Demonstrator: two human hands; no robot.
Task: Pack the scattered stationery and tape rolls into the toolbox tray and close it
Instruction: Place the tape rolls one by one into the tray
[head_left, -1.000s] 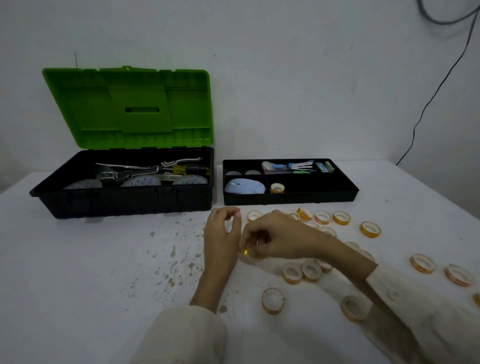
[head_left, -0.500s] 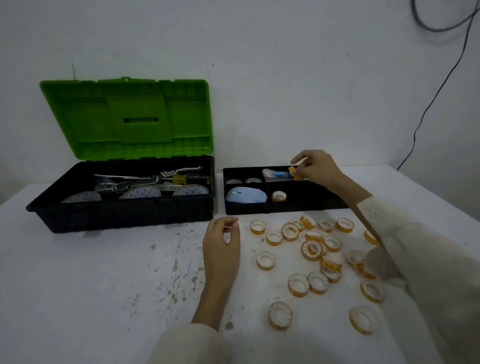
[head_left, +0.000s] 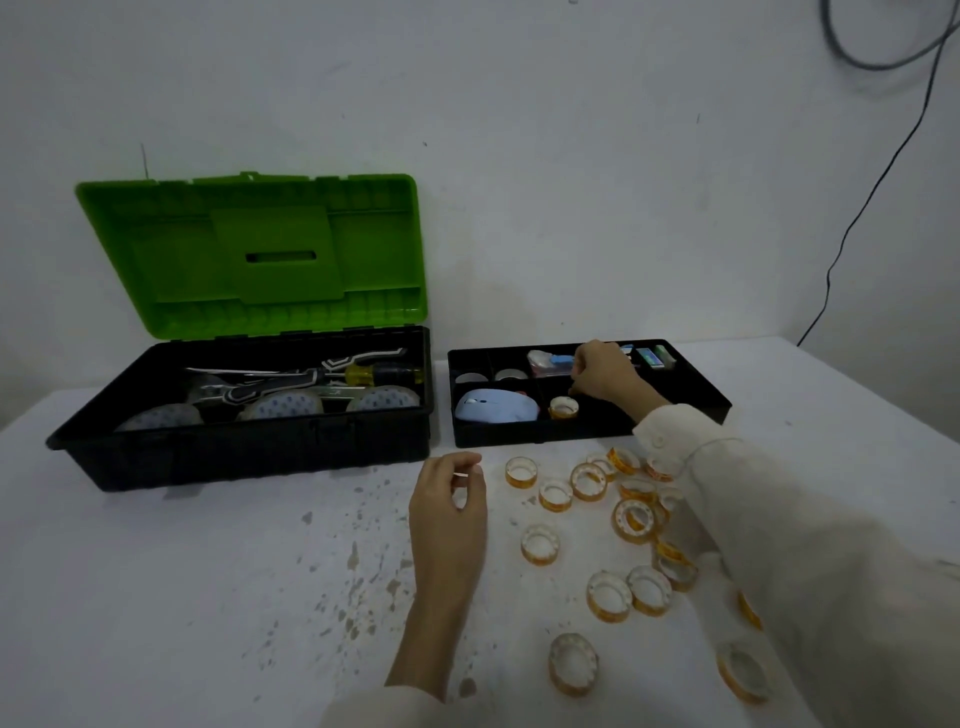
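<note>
Toolbox (head_left: 260, 415) sits at centre left of my feed on the white worktop (head_left: 182, 571), its green lid (head_left: 249, 254) raised. Right of it, at lower centre, the left hand (head_left: 449, 514) rests with fingers curled toward the thumb; I cannot tell whether it pinches anything. Further right, the black tray (head_left: 540, 434) holds a blue mouse (head_left: 496, 408) and one tape roll (head_left: 563, 408). The right hand (head_left: 602, 371) reaches into it with fingers bent down, its grip unclear. Loose tape rolls (head_left: 540, 544) lie scattered before the tray, at lower right.
</note>
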